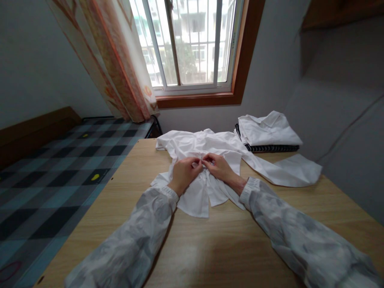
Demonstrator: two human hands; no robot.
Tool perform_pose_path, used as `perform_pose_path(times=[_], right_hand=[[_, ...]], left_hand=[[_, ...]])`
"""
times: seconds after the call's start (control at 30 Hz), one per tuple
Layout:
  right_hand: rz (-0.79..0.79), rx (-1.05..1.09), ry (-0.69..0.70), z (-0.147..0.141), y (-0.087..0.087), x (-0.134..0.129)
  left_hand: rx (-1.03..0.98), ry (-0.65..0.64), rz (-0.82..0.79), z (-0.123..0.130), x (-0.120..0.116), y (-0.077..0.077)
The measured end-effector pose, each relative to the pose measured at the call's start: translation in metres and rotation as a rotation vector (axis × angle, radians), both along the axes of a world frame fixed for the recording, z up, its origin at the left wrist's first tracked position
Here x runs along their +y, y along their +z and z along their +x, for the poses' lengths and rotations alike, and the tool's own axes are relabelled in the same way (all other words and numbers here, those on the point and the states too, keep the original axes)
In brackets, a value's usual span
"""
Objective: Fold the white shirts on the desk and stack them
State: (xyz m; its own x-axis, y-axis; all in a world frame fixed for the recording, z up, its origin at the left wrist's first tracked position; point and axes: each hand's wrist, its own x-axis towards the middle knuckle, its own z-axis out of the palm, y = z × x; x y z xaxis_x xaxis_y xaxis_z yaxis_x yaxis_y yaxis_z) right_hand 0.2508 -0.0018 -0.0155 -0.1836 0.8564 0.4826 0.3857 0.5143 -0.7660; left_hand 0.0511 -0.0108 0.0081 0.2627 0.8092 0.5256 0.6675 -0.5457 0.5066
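A white shirt (195, 200) lies spread and wrinkled on the wooden table (192, 248), one sleeve stretched out to the right and its lower part toward me. Over its middle, my left hand (186, 173) pinches the white cloth between thumb and fingers. My right hand (220, 167) pinches the same spot from the right, its fingertips almost touching those of my left hand. Any small piece between the fingertips is too small to make out.
Folded white clothing (268, 130) rests on dark striped cloth (270, 148) at the table's back right. A bed with a checked cover (60, 192) stands left of the table. Behind are a curtain (111, 60) and a barred window (195, 48).
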Motion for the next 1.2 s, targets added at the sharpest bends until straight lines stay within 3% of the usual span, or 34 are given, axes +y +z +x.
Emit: perform_pose_path(times=[0.13,0.3,0.57,0.97,1.2], right_hand=[[-0.008,-0.009,-0.015,0.0,0.001,-0.001],[0.011,0.022,-0.029,-0.001,0.003,-0.003],[-0.022,0.109,0.025,0.001,0.002,0.002],[-0.075,0.13,0.127,0.004,0.0,0.005],[0.025,0.037,0.116,0.004,0.003,0.0]], left_hand=[[0.047,-0.015,0.009,-0.001,0.002,-0.001],[-0.069,-0.035,-0.036,-0.003,0.007,-0.003],[-0.368,-0.266,-0.327,-0.002,0.011,0.0],[-0.263,-0.176,-0.233,-0.001,0.01,-0.004],[-0.334,-0.313,-0.359,-0.005,0.022,-0.007]])
